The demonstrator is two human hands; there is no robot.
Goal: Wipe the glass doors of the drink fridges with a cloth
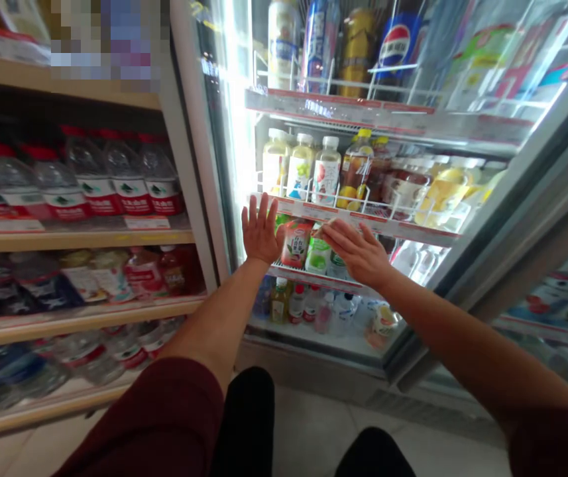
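Note:
My left hand (pixel 262 233) is raised before a lit drinks fridge, palm forward and fingers spread, holding nothing. Its fingertips overlap the front edge of the middle shelf (pixel 343 213); whether they touch it I cannot tell. To the right, my right hand (pixel 358 253) is stretched out flat, thumb lifted, with nothing visible in it. Between the hands stand a red-labelled drink (pixel 295 244) and a green-labelled drink (pixel 317 256), partly covered by my fingers. White-capped bottles (pixel 326 169) and a yellow-capped tea bottle (pixel 356 165) stand above, behind a wire rail.
Large bottles, one with a Pepsi label (pixel 396 46), fill the top shelf. Small bottles (pixel 297 303) stand at the fridge's bottom. Left, a wooden rack (pixel 79 240) holds red-capped water bottles (pixel 82 175). A metal door frame (pixel 462 278) runs along the right. My knees (pixel 251 404) are below.

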